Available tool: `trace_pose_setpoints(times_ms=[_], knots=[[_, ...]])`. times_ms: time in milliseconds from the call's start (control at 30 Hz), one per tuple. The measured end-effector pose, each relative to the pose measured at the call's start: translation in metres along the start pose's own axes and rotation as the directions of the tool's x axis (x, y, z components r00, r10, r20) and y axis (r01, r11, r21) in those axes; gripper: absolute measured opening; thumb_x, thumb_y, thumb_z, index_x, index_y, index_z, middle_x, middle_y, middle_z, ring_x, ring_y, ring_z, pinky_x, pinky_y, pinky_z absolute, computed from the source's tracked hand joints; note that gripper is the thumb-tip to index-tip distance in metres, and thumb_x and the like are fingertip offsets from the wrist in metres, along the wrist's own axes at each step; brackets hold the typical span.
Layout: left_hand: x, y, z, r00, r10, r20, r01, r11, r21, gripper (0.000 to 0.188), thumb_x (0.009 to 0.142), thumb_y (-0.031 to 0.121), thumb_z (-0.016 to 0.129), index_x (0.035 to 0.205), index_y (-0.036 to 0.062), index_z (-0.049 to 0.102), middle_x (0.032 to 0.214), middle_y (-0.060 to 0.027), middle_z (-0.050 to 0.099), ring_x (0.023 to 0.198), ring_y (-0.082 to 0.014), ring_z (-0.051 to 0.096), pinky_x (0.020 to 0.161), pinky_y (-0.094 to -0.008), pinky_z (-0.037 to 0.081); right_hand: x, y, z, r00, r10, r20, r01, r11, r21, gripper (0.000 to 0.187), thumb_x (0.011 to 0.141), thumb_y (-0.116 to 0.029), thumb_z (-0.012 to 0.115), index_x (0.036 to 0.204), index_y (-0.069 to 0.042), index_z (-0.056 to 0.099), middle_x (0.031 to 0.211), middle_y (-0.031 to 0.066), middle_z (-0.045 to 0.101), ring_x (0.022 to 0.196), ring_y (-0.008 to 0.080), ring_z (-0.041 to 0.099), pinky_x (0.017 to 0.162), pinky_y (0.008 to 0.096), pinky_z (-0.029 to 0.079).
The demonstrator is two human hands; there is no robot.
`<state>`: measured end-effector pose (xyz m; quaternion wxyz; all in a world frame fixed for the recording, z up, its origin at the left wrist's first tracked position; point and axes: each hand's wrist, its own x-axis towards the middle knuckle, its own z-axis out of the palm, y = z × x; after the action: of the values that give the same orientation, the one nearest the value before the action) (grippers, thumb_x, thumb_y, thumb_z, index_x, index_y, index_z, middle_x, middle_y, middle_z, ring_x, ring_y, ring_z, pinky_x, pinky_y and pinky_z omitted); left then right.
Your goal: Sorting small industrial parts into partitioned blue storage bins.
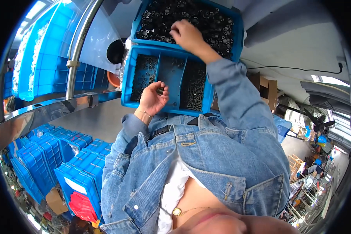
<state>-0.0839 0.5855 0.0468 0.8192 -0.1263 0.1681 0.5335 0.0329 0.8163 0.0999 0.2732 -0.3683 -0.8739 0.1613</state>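
Note:
My left hand (pixel 153 100) is turned palm up over the near blue divided bin (pixel 127 89), its fingers curled round a small dark metal part (pixel 160 91). Beyond it, my right hand (pixel 187 36) reaches over the far blue bin (pixel 238 33), thumb and forefinger apart; its other fingers are partly hidden. That bin is full of small black metal parts (pixel 218 29) with bright ends. In the near bin, nuts or rings (pixel 144 74) fill the left compartment and screws (pixel 194 95) the right one. Only a few small pieces lie in the middle compartment (pixel 169 78).
A metal pole (pixel 72 78) and rail (pixel 46 110) stand at left. Stacked blue crates (pixel 82 167) are at lower left, and a large blue crate (pixel 43 66) is at upper left. A black cable (pixel 300 69), cardboard box (pixel 267 87) and fan (pixel 319 120) are at right.

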Motion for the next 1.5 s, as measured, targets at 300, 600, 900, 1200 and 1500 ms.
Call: trace_pose_setpoints(times_ms=[300,600,900,1200,1500], knots=[[-0.028,-0.009,0.036,0.963,0.17,-0.21,-0.167,0.985,0.031,0.039,0.093,0.023,0.039,0.115,-0.0082,0.047,0.114,-0.0217,0.053,0.103,-0.0286,0.055,0.086,-0.0336,0.049,0.051,0.036,0.005,0.847,0.232,0.478,0.051,0.861,-0.507,0.023,0.073,-0.01,0.055,0.094,-0.003,0.061,0.094,0.0178,0.063,0.09,0.0355,0.06,0.073,0.0436,0.051],[-0.024,-0.011,0.029,0.986,0.128,-0.109,-0.129,0.992,-0.008,0.043,0.093,0.025,0.038,0.119,-0.0084,0.044,0.115,-0.0214,0.052,0.105,-0.0294,0.054,0.092,-0.0345,0.046,-0.074,-0.081,-0.053,0.966,-0.093,0.243,0.005,0.941,0.339,0.011,0.077,-0.007,0.059,0.087,-0.005,0.06,0.078,0.008,0.061,0.072,0.0209,0.06,0.063,0.0293,0.048],[-0.008,-0.024,0.05,0.962,0.222,-0.161,-0.217,0.975,0.045,0.031,0.092,0.019,0.038,0.107,-0.0032,0.053,0.104,-0.0136,0.056,0.092,-0.0236,0.056,0.082,-0.0338,0.046,-0.162,-0.112,-0.023,0.932,0.361,0.025,-0.286,0.695,0.66,0.022,0.085,-0.013,0.053,0.104,-0.003,0.056,0.101,0.0075,0.058,0.105,0.0209,0.051,0.084,0.0368,0.044],[-0.004,-0.058,0.052,0.631,0.514,0.58,-0.51,-0.288,0.81,0.019,0.086,0.006,0.045,0.101,-0.0001,0.056,0.099,-0.0114,0.058,0.098,-0.0238,0.054,0.086,-0.0342,0.04,-0.165,-0.122,0.011,0.637,0.423,0.644,-0.275,-0.656,0.703,0.033,0.092,-0.029,0.041,0.097,-0.001,0.056,0.098,0.0121,0.06,0.101,0.025,0.055,0.092,0.0386,0.043],[-0.055,-0.01,0.072,0.159,0.588,0.793,-0.441,-0.676,0.59,0.022,0.081,0.004,0.052,0.102,-0.0003,0.055,0.107,-0.0156,0.054,0.104,-0.028,0.051,0.09,-0.0348,0.038,-0.07,-0.146,0.038,0.652,0.254,0.715,-0.357,-0.729,0.585,0.035,0.093,-0.029,0.038,0.095,0.002,0.056,0.093,0.0149,0.06,0.094,0.0259,0.057,0.093,0.0395,0.043]])
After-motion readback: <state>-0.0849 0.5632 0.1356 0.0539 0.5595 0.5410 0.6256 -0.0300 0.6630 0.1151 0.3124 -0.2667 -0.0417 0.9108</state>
